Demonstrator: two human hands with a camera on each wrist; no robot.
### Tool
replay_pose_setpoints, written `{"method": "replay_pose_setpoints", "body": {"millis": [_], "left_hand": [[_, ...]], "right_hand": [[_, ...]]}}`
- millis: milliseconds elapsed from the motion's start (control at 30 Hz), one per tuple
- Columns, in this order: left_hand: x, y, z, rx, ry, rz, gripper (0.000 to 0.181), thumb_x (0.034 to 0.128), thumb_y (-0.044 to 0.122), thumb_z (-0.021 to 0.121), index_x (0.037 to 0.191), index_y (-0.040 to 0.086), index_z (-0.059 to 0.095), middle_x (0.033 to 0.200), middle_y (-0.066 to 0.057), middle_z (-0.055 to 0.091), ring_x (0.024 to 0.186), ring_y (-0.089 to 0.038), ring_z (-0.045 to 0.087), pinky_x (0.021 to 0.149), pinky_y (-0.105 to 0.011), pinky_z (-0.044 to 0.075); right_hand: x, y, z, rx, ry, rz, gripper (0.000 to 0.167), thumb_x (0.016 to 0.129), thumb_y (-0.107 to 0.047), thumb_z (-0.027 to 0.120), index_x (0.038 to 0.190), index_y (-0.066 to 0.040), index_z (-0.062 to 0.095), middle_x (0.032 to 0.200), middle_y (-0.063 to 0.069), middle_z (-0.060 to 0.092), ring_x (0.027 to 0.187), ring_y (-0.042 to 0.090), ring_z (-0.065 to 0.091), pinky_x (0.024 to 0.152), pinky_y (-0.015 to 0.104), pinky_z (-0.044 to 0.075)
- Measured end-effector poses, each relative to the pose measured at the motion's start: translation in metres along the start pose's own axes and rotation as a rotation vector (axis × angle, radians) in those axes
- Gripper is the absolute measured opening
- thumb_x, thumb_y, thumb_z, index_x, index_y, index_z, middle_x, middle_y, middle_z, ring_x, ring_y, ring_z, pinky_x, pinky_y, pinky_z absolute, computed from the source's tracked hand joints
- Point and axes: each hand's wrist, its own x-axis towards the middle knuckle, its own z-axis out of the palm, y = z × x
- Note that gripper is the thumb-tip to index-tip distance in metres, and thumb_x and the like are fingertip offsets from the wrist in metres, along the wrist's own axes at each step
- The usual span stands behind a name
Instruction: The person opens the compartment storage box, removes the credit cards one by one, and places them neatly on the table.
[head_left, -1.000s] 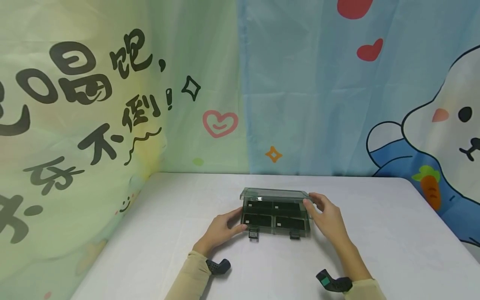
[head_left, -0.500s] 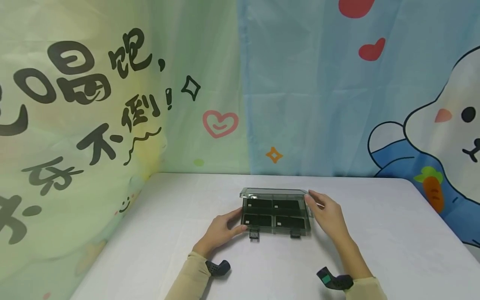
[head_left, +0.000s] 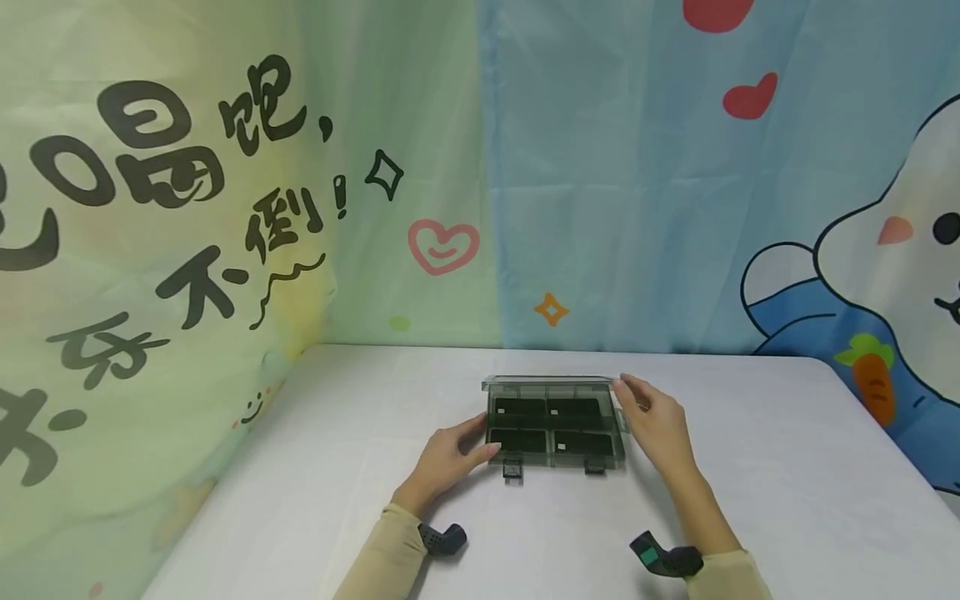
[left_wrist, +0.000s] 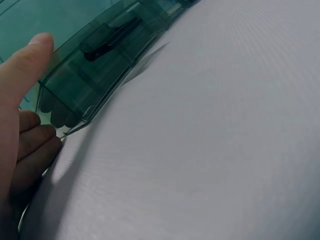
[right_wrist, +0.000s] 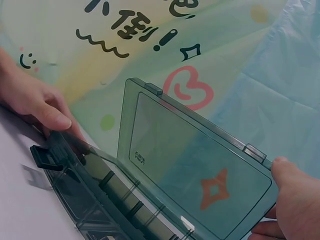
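A translucent dark green case (head_left: 555,433) with several compartments, dark inside, lies on the table, its front latches folded out. Its clear lid (right_wrist: 200,165) stands raised along the back edge. My left hand (head_left: 444,458) grips the case's left side, thumb on the front corner and fingers along the side, as the left wrist view shows with the hand (left_wrist: 25,110) at the case's end (left_wrist: 75,90). My right hand (head_left: 660,423) pinches the lid's upper right corner; in the right wrist view the thumb of that hand (right_wrist: 297,200) presses the lid's corner.
A white-covered table (head_left: 360,400) lies under the case and both forearms. Behind it hangs a printed curtain (head_left: 600,183) with hearts, lettering and a cartoon animal. Each wrist wears a small black device, left (head_left: 444,540) and right (head_left: 666,557).
My right hand has risen slightly with the lid's corner, and the lid looks more upright than before. My left hand keeps its grip on the case. The head view has shifted slightly.
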Motion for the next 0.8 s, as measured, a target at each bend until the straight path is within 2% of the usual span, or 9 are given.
{"method": "replay_pose_setpoints", "body": {"millis": [267,400,567,800], "left_hand": [[0.002,-0.001,0.001,0.036,0.014,0.028,0.069,0.0861,0.059,0.058,0.139,0.015,0.049,0.135,-0.004,0.057,0.125,-0.024,0.054,0.106,-0.04,0.044],[0.001,-0.003,0.002,0.039,0.019,0.049,0.068,0.0866,0.059,0.058,0.139,0.016,0.05,0.135,-0.003,0.057,0.124,-0.022,0.055,0.105,-0.039,0.045],[0.0,-0.002,0.001,0.017,0.012,0.053,0.065,0.0868,0.058,0.058,0.138,0.017,0.052,0.134,-0.002,0.058,0.124,-0.022,0.055,0.105,-0.04,0.045],[-0.002,0.001,-0.002,-0.031,-0.017,0.046,0.063,0.0864,0.056,0.06,0.136,0.017,0.054,0.133,0.0,0.059,0.124,-0.021,0.055,0.106,-0.041,0.044]], "right_hand": [[0.004,0.001,0.002,0.002,0.048,0.008,0.064,0.096,-0.057,0.041,0.135,-0.007,0.053,0.125,0.023,0.061,0.114,0.039,0.058,0.094,0.054,0.048],[0.005,0.001,0.002,-0.032,0.084,0.001,0.062,0.095,-0.057,0.042,0.131,-0.008,0.057,0.12,0.021,0.064,0.11,0.038,0.06,0.092,0.053,0.049],[0.003,-0.002,-0.002,-0.075,0.128,-0.004,0.061,0.095,-0.055,0.045,0.126,-0.006,0.06,0.115,0.021,0.067,0.106,0.038,0.062,0.091,0.053,0.048],[0.005,-0.004,-0.009,-0.09,0.138,0.005,0.06,0.095,-0.055,0.046,0.124,-0.005,0.062,0.114,0.022,0.067,0.106,0.038,0.061,0.093,0.053,0.047]]}}
